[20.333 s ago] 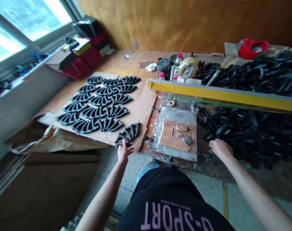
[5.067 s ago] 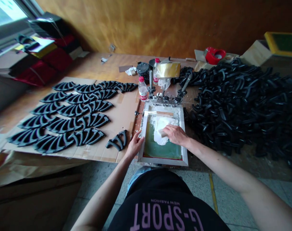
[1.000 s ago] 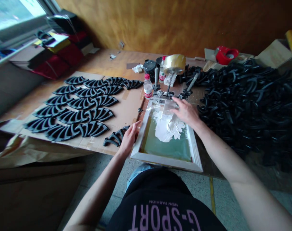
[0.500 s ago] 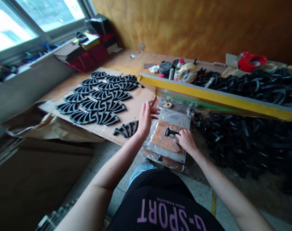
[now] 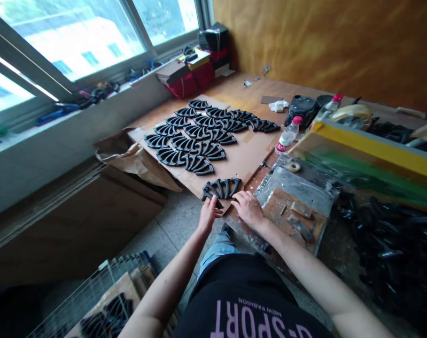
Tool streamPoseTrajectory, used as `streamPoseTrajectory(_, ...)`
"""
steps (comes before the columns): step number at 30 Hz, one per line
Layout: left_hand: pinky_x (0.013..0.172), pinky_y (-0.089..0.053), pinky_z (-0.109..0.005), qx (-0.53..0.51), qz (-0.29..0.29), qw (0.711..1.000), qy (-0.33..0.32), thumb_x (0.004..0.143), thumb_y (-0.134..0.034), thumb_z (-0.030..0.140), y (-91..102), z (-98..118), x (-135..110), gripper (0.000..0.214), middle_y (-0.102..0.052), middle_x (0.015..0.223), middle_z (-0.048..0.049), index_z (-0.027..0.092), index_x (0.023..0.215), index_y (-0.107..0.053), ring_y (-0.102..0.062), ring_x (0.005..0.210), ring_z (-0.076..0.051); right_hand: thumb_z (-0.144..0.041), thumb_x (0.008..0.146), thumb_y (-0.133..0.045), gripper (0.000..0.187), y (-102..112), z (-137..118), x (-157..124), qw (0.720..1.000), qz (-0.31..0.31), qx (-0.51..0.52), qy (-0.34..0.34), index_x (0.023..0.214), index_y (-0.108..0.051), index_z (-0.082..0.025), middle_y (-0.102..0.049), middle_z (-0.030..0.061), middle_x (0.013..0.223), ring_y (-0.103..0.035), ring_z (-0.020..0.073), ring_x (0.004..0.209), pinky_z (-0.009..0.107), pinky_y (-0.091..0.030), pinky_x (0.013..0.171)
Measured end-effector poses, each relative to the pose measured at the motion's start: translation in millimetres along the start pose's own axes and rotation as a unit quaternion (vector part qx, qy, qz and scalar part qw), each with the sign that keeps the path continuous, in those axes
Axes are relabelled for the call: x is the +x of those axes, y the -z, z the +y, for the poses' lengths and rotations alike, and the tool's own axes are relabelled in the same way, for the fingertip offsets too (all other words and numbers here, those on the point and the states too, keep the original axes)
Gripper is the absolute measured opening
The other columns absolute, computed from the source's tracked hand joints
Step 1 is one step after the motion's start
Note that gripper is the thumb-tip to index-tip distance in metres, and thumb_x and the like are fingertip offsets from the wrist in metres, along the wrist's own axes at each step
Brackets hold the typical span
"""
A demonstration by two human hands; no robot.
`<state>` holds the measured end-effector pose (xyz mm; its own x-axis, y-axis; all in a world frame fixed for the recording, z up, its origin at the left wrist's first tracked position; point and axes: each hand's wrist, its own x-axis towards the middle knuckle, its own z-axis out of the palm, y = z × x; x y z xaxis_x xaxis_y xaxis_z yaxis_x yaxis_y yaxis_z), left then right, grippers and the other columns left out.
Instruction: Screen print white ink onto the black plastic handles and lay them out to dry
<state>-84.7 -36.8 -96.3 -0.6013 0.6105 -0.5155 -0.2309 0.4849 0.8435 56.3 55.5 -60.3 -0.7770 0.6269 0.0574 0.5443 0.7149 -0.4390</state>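
Observation:
My left hand [image 5: 208,215] is at the near corner of a cardboard sheet [image 5: 248,145], its fingers closed on the end of a black T-shaped handle [image 5: 218,203]. That handle lies at the near end of a short row of similar black curved handles [image 5: 222,188]. Just right of this row is my right hand [image 5: 249,207], palm down, with fingers apart near the row's end; no object shows in it. Farther back on the cardboard, several overlapping fans of black handles [image 5: 195,145] are laid out.
To the right is a metal plate with a wooden jig [image 5: 287,211], beneath a raised yellow-edged frame [image 5: 378,145]. Black handles are heaped [image 5: 392,253] at far right. A bottle with a red cap [image 5: 287,136] and a tape roll [image 5: 293,166] stand nearby. A wire rack [image 5: 89,295] is below left.
The view has turned left. My right hand has moved from the jig to the cardboard corner, and the black handle has left the jig. My left hand has lowered onto the near row.

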Motion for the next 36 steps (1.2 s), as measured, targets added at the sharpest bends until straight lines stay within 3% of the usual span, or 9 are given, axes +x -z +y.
streamPoseTrajectory(3, 0.050, -0.049, -0.023, 0.091, 0.027, 0.995, 0.039, 0.090, -0.038, 0.061, 39.5, -14.0, 43.6, 0.049, -0.070, 0.079, -0.0095, 0.015, 0.093, -0.054, -0.064, 0.057, -0.014, -0.036, 0.095, -0.051, 0.025, -22.6, 1.6, 37.8, 0.995, -0.070, -0.052, -0.051, 0.111, -0.064, -0.022, -0.064, 0.0088, 0.110, -0.056, 0.0243, 0.100, 0.036, -0.043, 0.086)
streamPoseTrajectory(5, 0.046, -0.047, -0.024, 0.124, 0.007, 0.991, 0.057, 0.088, -0.039, 0.062, 51.1, -22.6, 63.5, 0.050, -0.069, 0.072, -0.0096, 0.015, 0.085, -0.056, -0.063, 0.053, -0.015, -0.042, 0.093, -0.054, 0.031, -37.3, -2.1, 55.0, 0.986, -0.112, -0.088, -0.088, 0.116, -0.062, -0.024, -0.063, 0.0097, 0.113, -0.057, 0.0256, 0.100, 0.038, -0.044, 0.083)
streamPoseTrajectory(9, 0.043, -0.043, -0.024, 0.155, -0.048, 0.984, 0.078, 0.087, -0.043, 0.061, 51.3, -29.1, 87.6, 0.050, -0.065, 0.054, -0.0071, 0.016, 0.071, -0.058, -0.059, 0.044, -0.016, -0.051, 0.090, -0.057, 0.039, -58.5, -13.0, 75.7, 0.974, -0.146, -0.110, -0.131, 0.116, -0.062, -0.024, -0.061, 0.0118, 0.115, -0.054, 0.0294, 0.105, 0.036, -0.046, 0.077)
streamPoseTrajectory(14, 0.045, -0.046, -0.025, 0.134, -0.083, 0.984, 0.087, 0.090, -0.040, 0.056, 45.3, -23.0, 106.5, 0.045, -0.067, 0.059, -0.0074, 0.017, 0.075, -0.058, -0.061, 0.046, -0.016, -0.046, 0.091, -0.056, 0.037, -63.8, -13.6, 94.4, 0.975, -0.135, -0.113, -0.135, 0.118, -0.063, -0.023, -0.060, 0.0121, 0.115, -0.054, 0.0288, 0.103, 0.038, -0.045, 0.081)
streamPoseTrajectory(19, 0.049, -0.051, -0.027, 0.090, -0.104, 0.985, 0.103, 0.092, -0.039, 0.056, 45.2, -17.1, 111.3, 0.043, -0.067, 0.062, -0.0058, 0.018, 0.082, -0.056, -0.062, 0.048, -0.016, -0.053, 0.088, -0.058, 0.046, -64.9, -25.8, 104.3, 0.974, -0.103, -0.154, -0.131, 0.121, -0.060, -0.021, -0.058, 0.0165, 0.118, -0.046, 0.0341, 0.113, 0.048, -0.042, 0.088)
streamPoseTrajectory(25, 0.048, -0.051, -0.027, 0.063, -0.119, 0.985, 0.103, 0.092, -0.030, 0.064, 48.7, -15.9, 108.4, 0.053, -0.064, 0.058, -0.0042, 0.018, 0.081, -0.054, -0.060, 0.045, -0.015, -0.046, 0.088, -0.058, 0.052, -81.3, -47.0, 104.5, 0.977, -0.097, -0.120, -0.145, 0.136, -0.049, -0.027, -0.042, 0.0159, 0.141, -0.041, 0.0347, 0.119, 0.047, -0.043, 0.087)
streamPoseTrajectory(29, 0.047, -0.050, -0.028, 0.065, -0.121, 0.986, 0.090, 0.090, -0.027, 0.069, 49.1, -18.5, 109.7, 0.057, -0.062, 0.056, -0.0039, 0.019, 0.079, -0.054, -0.061, 0.045, -0.017, -0.045, 0.086, -0.060, 0.049, -88.1, -47.7, 108.9, 0.973, -0.112, -0.110, -0.172, 0.130, -0.053, -0.024, -0.050, 0.0163, 0.131, -0.042, 0.0367, 0.117, 0.053, -0.039, 0.090)
streamPoseTrajectory(36, 0.050, -0.051, -0.031, 0.074, -0.108, 0.991, 0.039, 0.091, -0.031, 0.065, 45.7, -19.2, 98.2, 0.047, -0.060, 0.059, -0.0017, 0.023, 0.084, -0.050, -0.061, 0.050, -0.019, -0.047, 0.082, -0.063, 0.038, -82.9, -43.6, 114.3, 0.973, -0.104, -0.078, -0.190, 0.112, -0.063, -0.025, -0.059, 0.0124, 0.118, -0.044, 0.0348, 0.115, 0.050, -0.041, 0.089)
